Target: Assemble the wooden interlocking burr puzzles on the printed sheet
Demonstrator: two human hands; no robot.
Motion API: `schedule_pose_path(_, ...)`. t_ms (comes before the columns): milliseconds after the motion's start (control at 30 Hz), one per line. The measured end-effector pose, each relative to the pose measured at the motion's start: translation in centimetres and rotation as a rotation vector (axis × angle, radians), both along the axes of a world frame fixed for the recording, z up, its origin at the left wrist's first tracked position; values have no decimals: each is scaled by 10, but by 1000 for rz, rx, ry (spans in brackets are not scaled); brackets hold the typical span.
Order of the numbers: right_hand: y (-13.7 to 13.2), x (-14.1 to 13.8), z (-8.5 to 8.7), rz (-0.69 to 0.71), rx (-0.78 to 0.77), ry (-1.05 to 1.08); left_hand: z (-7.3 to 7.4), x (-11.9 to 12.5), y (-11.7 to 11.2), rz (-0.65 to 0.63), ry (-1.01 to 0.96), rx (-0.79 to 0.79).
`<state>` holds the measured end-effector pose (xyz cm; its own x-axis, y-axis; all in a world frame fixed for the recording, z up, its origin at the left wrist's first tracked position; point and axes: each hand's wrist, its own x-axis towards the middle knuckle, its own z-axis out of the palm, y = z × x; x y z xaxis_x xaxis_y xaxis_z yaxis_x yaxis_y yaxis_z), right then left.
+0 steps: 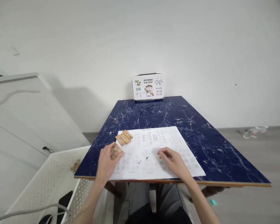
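My left hand (107,161) is closed round a small wooden block piece (116,152) at the left edge of a large printed white sheet (154,152). Just beyond it, a few flat wooden pieces (124,137) lie together on the sheet's far-left corner. My right hand (174,161) rests on the sheet near its middle, fingers curled loosely and pointing left, with nothing seen in them. Two small dark marks (142,160) lie on the paper between my hands. The sheet lies on a dark blue marbled table (200,137).
A white carton with cartoon travel pictures (148,86) stands at the table's far edge against the wall. A white perforated basket (51,180) with a cable and a dark object sits at my lower left. A white cabinet (25,115) is further left. A plastic bottle (254,132) lies on the floor right.
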<state>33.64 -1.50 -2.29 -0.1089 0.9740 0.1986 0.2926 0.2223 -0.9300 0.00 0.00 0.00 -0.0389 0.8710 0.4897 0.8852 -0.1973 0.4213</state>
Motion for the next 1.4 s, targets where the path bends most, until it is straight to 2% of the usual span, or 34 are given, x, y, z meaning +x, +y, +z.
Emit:
schedule_pose_path(100, 0, -1, 0, -6, 15, 25, 3, 58, -9, -301, -58, -88)
schedule_pose_path(167, 0, -1, 0, -4, 25, 27, 3, 96, -10, -448, -78, -149)
schedule_pose_path(233, 0, -1, -1, -1, 33, 14, 3, 121, -9, -509, -94, -180)
schedule_pose_path(300, 1, 0, -2, -1, 41, 4, 1, 131, -8, -536, -96, -209)
schedule_pose_path(367, 2, 0, -3, -1, 49, 1, -2, 128, -7, -533, -85, -239)
schedule_pose_path(533, 3, -1, -4, 2, 72, -7, -7, 98, -13, -416, -82, -295)
schedule_pose_path(600, 3, -1, -5, 3, 87, -14, -8, 91, -14, -408, -87, -287)
schedule_pose_path(733, 3, -1, -8, 41, 183, -117, -6, 88, -14, -440, -110, -251)
schedule_pose_path(867, 2, -1, -12, 73, 259, -215, -6, 86, -13, -416, -273, -264)
schedule_pose_path(1267, 0, -3, -4, 45, 167, -118, -8, 80, -14, -408, -447, -327)
schedule_pose_path(1400, 0, 0, 5, 80, 17, 67, -11, 80, -16, -417, -469, -344)
